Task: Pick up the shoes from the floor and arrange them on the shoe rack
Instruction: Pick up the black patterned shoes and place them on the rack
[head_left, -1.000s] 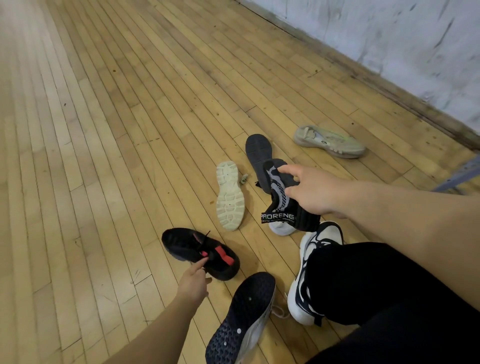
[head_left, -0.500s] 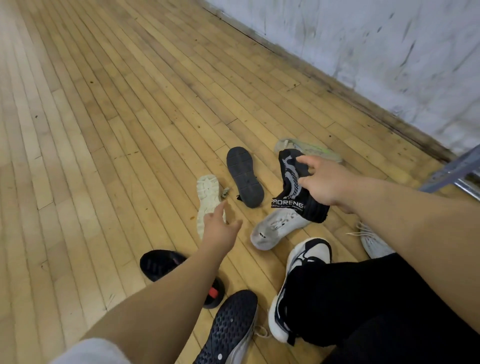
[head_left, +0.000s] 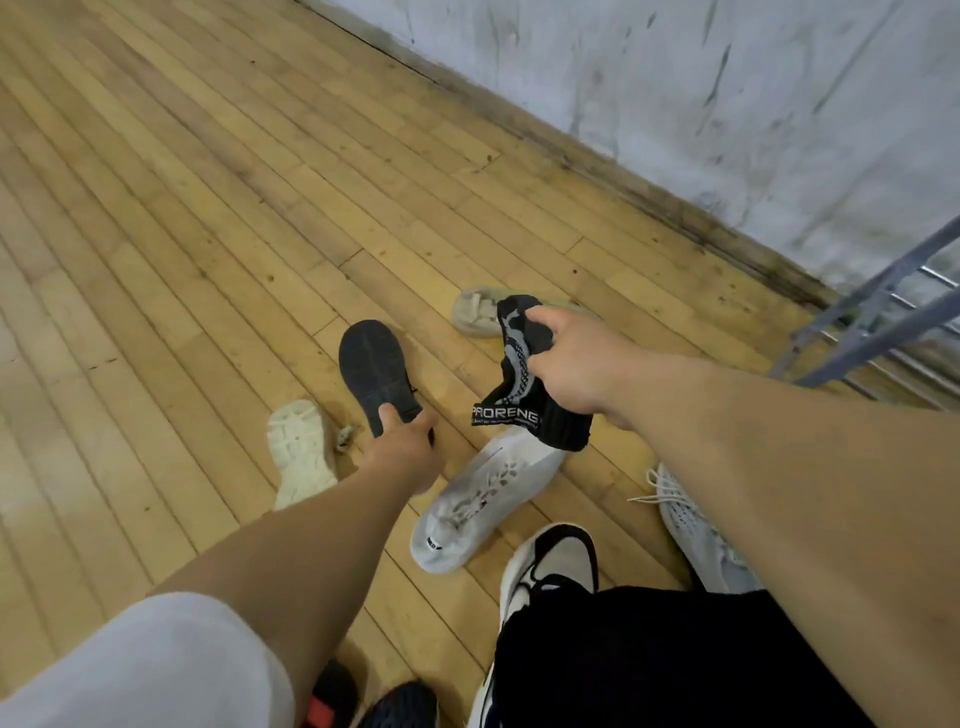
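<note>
Black shoe (head_left: 371, 364) pinched at heel by left hand (head_left: 405, 452); white shoe (head_left: 488, 493) gripped by collar in right hand (head_left: 576, 369). Could slip from such small hold.

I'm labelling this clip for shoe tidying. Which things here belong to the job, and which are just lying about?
Job: high-top shoe in right hand; dark sole-up shoe gripped by left hand; cream shoe; beige shoe; white laced shoe; black-and-red shoe; dotted-sole shoe; metal rack.
Lying about: small scrap beside the cream shoe; black-and-white shoe worn on the person's foot.
</note>
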